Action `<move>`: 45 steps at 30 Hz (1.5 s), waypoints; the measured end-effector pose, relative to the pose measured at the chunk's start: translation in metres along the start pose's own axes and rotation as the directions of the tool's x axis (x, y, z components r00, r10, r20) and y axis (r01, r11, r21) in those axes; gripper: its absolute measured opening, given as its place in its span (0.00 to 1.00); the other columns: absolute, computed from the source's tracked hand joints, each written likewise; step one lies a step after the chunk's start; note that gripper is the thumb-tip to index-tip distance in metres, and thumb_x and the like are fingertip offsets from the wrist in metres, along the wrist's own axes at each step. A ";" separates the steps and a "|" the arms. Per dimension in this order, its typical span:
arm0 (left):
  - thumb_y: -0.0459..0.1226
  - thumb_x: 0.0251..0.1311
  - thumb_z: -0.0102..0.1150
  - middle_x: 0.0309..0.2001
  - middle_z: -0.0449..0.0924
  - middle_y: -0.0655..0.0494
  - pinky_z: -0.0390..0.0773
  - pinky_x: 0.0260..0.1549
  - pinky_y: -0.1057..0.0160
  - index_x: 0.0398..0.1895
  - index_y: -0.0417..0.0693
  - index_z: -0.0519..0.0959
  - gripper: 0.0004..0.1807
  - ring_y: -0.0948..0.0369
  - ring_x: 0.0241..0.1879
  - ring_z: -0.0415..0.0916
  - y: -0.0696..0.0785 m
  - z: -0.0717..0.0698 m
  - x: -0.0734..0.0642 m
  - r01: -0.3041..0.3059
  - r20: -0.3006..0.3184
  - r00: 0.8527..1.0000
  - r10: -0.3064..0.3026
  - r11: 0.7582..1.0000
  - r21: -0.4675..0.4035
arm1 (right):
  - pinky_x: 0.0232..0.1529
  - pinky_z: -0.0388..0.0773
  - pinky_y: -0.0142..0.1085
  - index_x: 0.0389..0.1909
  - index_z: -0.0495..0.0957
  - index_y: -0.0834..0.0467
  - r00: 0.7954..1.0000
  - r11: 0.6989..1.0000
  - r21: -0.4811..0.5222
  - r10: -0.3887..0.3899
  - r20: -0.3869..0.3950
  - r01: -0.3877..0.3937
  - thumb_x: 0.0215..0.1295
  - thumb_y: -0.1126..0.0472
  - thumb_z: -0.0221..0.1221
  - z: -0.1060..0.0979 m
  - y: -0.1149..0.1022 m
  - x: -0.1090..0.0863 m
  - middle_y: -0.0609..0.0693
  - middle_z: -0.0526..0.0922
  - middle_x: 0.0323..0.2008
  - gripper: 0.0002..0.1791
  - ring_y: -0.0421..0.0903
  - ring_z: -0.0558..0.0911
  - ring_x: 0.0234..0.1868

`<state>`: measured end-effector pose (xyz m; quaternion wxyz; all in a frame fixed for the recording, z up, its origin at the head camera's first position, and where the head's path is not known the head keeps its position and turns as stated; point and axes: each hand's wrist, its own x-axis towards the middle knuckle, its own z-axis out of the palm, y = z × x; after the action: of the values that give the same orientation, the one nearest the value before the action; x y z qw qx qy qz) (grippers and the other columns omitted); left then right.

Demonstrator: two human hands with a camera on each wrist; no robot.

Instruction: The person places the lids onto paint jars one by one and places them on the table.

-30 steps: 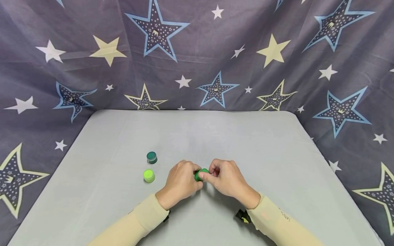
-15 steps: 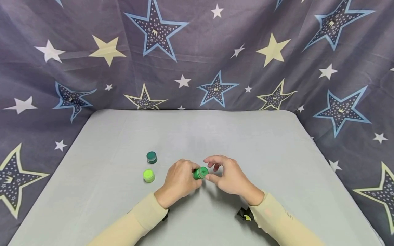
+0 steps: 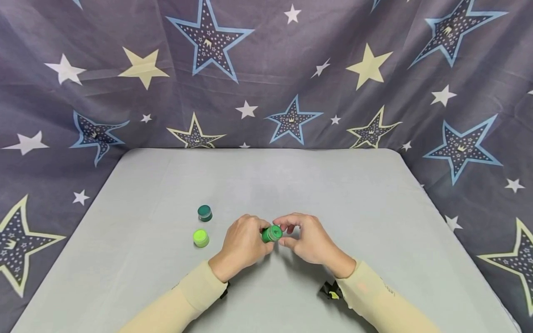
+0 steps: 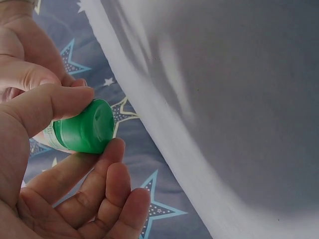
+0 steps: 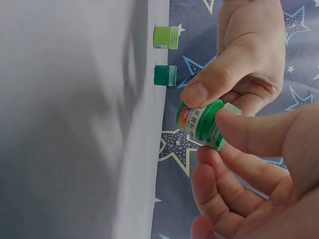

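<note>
My left hand (image 3: 246, 241) grips a small green paint pot (image 3: 272, 234), which is tilted with one round end facing right. In the left wrist view, the thumb lies over the green end of the pot (image 4: 92, 127) and fingertips support it from below. My right hand (image 3: 310, 238) is at the pot's right end. The right wrist view shows the right thumb and a fingertip on opposite sides of its clear ridged rim (image 5: 214, 135). A printed label (image 5: 192, 118) shows beside the left thumb. The other right fingers are loosely curled.
Two more pots stand on the white-covered table (image 3: 354, 189), left of the hands: a dark green pot (image 3: 205, 213) and a lime pot (image 3: 201, 238) nearer the person. A star-patterned cloth (image 3: 266, 69) hangs around the table's back and sides.
The right thumb and fingers leave the pot's end, spread apart and come back in around it. The left hand keeps its hold; the other pots stay put.
</note>
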<state>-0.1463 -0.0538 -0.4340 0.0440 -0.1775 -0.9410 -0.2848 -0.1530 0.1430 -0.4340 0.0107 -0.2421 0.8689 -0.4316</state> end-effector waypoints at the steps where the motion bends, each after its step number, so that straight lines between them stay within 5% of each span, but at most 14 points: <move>1: 0.37 0.44 0.82 0.28 0.83 0.64 0.76 0.32 0.59 0.32 0.52 0.90 0.10 0.60 0.35 0.76 0.000 0.000 0.000 0.001 0.000 1.000 -0.001 1.000 -0.003 | 0.40 0.77 0.48 0.49 0.87 0.55 1.000 1.000 0.002 0.001 0.000 -0.001 0.54 0.71 0.74 0.000 0.000 0.000 0.42 0.87 0.41 0.20 0.48 0.82 0.40; 16: 0.36 0.45 0.81 0.25 0.81 0.67 0.72 0.28 0.63 0.29 0.54 0.89 0.08 0.62 0.31 0.72 0.000 0.000 0.000 0.010 0.006 1.000 -0.010 1.000 -0.017 | 0.32 0.79 0.34 0.35 0.85 0.53 0.996 0.995 0.039 0.092 0.001 -0.092 0.55 0.61 0.77 0.002 -0.001 0.000 0.40 0.81 0.27 0.10 0.40 0.79 0.29; 29: 0.36 0.44 0.81 0.26 0.81 0.65 0.71 0.26 0.65 0.28 0.54 0.89 0.09 0.63 0.30 0.71 0.002 0.000 0.000 0.003 0.009 1.000 -0.003 1.000 -0.010 | 0.23 0.69 0.30 0.25 0.78 0.50 0.987 0.986 -0.032 0.160 -0.006 -0.161 0.57 0.50 0.76 0.003 -0.002 0.001 0.40 0.75 0.20 0.15 0.37 0.72 0.21; 40: 0.37 0.43 0.83 0.27 0.83 0.63 0.72 0.27 0.64 0.29 0.53 0.90 0.10 0.63 0.30 0.72 0.001 0.002 0.002 -0.011 -0.007 1.000 0.012 1.000 0.005 | 0.21 0.67 0.30 0.23 0.77 0.50 0.991 0.989 -0.064 0.130 -0.025 -0.132 0.56 0.46 0.76 0.001 0.000 0.001 0.40 0.73 0.17 0.18 0.36 0.70 0.18; 45: 0.36 0.42 0.83 0.27 0.83 0.64 0.73 0.28 0.63 0.30 0.52 0.90 0.10 0.63 0.30 0.72 0.000 0.002 0.002 -0.013 -0.023 1.000 0.013 1.000 0.004 | 0.25 0.71 0.31 0.30 0.80 0.54 0.995 0.994 -0.060 0.086 -0.051 -0.089 0.54 0.48 0.77 -0.004 0.001 0.002 0.43 0.76 0.22 0.18 0.39 0.73 0.22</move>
<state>-0.1483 -0.0519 -0.4351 0.0569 -0.1803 -0.9397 -0.2848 -0.1560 0.1459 -0.4320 0.0012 -0.1936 0.8917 -0.4092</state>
